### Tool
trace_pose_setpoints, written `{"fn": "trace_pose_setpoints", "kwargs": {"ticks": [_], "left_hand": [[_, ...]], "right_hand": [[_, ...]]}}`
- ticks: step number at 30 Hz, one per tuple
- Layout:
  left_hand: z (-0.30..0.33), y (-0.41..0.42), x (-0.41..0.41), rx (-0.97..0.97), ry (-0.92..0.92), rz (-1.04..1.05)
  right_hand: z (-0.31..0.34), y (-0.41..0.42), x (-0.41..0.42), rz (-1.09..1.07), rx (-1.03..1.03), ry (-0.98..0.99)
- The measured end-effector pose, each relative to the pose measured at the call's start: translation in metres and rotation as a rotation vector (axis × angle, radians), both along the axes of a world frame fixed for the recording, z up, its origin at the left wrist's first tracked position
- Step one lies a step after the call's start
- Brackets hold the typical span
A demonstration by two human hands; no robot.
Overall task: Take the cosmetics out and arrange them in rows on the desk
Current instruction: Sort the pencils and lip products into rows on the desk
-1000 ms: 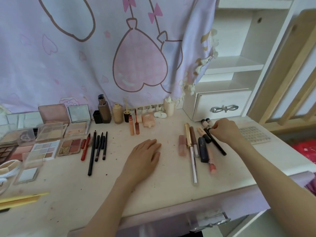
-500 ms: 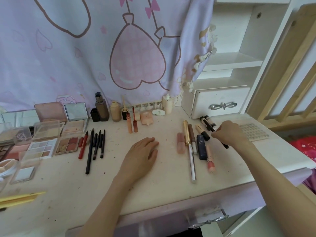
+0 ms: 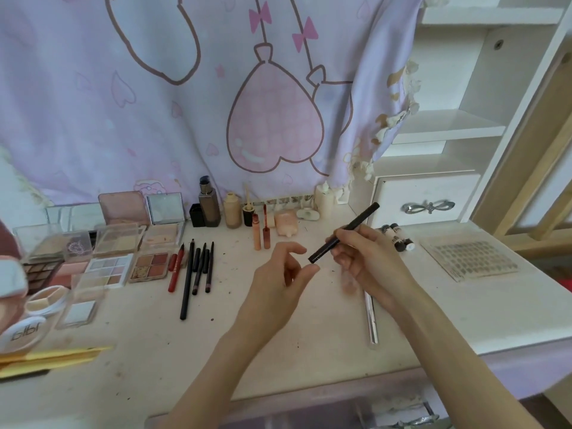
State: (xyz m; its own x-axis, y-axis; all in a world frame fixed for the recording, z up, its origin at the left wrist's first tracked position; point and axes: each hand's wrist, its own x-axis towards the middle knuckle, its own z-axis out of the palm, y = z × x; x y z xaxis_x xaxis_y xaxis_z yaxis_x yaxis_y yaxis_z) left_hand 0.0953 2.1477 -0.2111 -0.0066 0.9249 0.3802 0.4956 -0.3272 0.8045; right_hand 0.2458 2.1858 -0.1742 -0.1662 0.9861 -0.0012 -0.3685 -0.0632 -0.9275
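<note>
My right hand (image 3: 368,258) grips a slim black pen-shaped cosmetic (image 3: 346,231) and holds it tilted above the desk (image 3: 278,345), its lower end pointing left. My left hand (image 3: 280,280) is raised beside it, fingers loosely curled and holding nothing, fingertips just under the pen's lower end. A row of dark pencils (image 3: 198,267) and a red one (image 3: 175,267) lies to the left. A long silver tube (image 3: 371,317) lies under my right wrist. Two small dark-capped tubes (image 3: 397,236) lie right of my right hand.
Eyeshadow palettes (image 3: 108,267) and compacts crowd the left of the desk. Bottles (image 3: 210,205) and lip tubes (image 3: 261,232) stand along the back under the pink curtain. A white drawer unit (image 3: 430,199) sits at back right, a sheet of nail tips (image 3: 467,258) in front of it.
My right hand has lifted the black pen off the desk and brought it leftward. My left hand has risen from lying flat on the desk to meet the pen's end.
</note>
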Motion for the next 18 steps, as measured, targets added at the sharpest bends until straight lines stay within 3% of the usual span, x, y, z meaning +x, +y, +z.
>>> {"fn": "trace_pose_setpoints", "kwargs": {"ticks": [6, 13, 18], "left_hand": [[0.002, -0.006, -0.01, 0.007, 0.079, 0.025], [0.002, -0.011, -0.023, 0.034, 0.261, 0.118], [0.007, -0.014, -0.028, -0.046, 0.23, 0.143]], "right_hand": [[-0.014, -0.005, -0.026, 0.125, 0.017, -0.076], [-0.012, -0.004, -0.044, 0.054, 0.041, -0.212], [-0.013, 0.004, -0.052, 0.052, -0.015, -0.159]]}}
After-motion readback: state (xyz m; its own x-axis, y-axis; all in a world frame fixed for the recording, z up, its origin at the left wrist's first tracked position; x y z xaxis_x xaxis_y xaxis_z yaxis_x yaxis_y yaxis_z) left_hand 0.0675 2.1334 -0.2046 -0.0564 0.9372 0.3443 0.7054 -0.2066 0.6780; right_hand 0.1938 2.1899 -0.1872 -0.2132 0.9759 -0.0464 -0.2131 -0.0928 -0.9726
